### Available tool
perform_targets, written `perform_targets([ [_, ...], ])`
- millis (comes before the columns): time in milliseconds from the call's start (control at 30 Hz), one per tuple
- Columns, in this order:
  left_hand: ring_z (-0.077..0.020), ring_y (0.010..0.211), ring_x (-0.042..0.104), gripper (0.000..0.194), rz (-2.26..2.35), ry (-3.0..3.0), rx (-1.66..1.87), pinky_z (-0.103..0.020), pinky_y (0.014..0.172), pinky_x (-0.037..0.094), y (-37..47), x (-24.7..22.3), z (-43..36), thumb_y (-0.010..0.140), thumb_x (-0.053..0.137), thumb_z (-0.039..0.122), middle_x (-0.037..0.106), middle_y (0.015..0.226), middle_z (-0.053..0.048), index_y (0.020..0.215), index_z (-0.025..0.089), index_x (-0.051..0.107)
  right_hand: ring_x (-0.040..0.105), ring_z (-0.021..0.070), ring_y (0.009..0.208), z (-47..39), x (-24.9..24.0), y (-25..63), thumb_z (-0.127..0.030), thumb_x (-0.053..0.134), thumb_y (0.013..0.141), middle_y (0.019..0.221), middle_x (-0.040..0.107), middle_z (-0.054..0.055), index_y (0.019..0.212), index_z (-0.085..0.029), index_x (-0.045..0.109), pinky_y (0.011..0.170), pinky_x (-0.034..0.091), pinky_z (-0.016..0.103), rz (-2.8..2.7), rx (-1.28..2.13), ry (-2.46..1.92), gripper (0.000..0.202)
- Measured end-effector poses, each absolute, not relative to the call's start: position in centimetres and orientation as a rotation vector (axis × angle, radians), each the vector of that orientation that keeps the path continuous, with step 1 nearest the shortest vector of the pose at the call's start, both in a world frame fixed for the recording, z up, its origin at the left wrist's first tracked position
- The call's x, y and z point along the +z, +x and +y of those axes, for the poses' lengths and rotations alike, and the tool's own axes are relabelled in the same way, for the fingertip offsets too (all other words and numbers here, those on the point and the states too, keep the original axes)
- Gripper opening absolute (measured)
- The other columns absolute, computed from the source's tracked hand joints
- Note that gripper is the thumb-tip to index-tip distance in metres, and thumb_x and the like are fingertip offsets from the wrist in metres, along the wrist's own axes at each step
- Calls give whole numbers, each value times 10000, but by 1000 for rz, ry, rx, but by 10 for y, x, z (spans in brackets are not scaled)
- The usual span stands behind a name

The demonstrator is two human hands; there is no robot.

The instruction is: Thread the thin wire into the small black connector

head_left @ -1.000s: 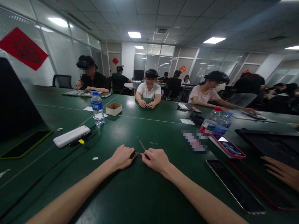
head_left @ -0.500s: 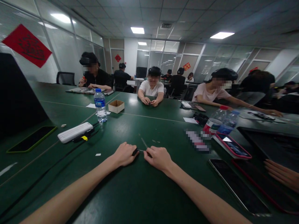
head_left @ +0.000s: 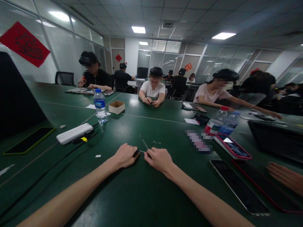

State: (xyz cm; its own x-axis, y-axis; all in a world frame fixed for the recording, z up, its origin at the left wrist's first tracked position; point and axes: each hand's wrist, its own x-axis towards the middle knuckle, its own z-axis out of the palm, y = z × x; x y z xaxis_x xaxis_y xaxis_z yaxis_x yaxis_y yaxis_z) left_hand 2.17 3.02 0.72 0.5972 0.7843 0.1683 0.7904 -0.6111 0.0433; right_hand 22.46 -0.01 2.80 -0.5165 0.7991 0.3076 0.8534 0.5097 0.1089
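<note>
Both my hands rest low over the green table (head_left: 137, 189), close together and facing each other. My left hand (head_left: 125, 155) is closed around a small black object (head_left: 135, 153), of which only the end shows between the fingers. From it a thin pale piece (head_left: 141, 151) reaches across the short gap to my right hand. The fingers of my right hand (head_left: 159, 158) are pinched together at the other end of that piece. What else they hold is hidden. Just beyond them, a narrow translucent strip (head_left: 144, 142) slants away over the table.
To the left are a white power bank (head_left: 74, 133) with a black cable, a phone (head_left: 29, 140), a water bottle (head_left: 100, 106) and a small box (head_left: 116, 107). On the right lie several phones, two bottles and another person's hand (head_left: 284, 176). Several people sit around.
The whole view has shifted slightly. My hands keep the same closed pose. At the right, the dark laptop-like panel has moved away from the other person's hand.
</note>
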Motion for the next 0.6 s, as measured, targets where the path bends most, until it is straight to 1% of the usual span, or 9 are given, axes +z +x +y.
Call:
perform_targets([
  [133, -228, 744, 656, 330, -1370, -2767, -266, -353, 729, 422, 22, 5, 31, 946, 351, 367, 695, 798, -75, 816, 180, 590, 504, 75, 505, 0, 25, 225, -376, 349, 941, 708, 633, 39, 800, -159, 685, 486, 279, 208, -2493, -389, -1403, 423],
  [300, -230, 753, 657, 336, -1376, -2753, -252, -352, 738, 428, 21, 3, 32, 943, 361, 383, 696, 799, -82, 826, 177, 599, 528, 91, 532, 0, 24, 225, -376, 367, 926, 702, 635, 36, 790, -169, 687, 489, 271, 221, -2499, -415, -1384, 405],
  [600, -235, 752, 661, 325, -1349, -2756, -257, -350, 717, 428, 22, 6, 30, 944, 359, 362, 697, 798, -69, 806, 185, 595, 495, 75, 513, 2, 24, 226, -367, 348, 942, 710, 630, 38, 810, -162, 684, 474, 255, 202, -2550, -371, -1349, 415],
])
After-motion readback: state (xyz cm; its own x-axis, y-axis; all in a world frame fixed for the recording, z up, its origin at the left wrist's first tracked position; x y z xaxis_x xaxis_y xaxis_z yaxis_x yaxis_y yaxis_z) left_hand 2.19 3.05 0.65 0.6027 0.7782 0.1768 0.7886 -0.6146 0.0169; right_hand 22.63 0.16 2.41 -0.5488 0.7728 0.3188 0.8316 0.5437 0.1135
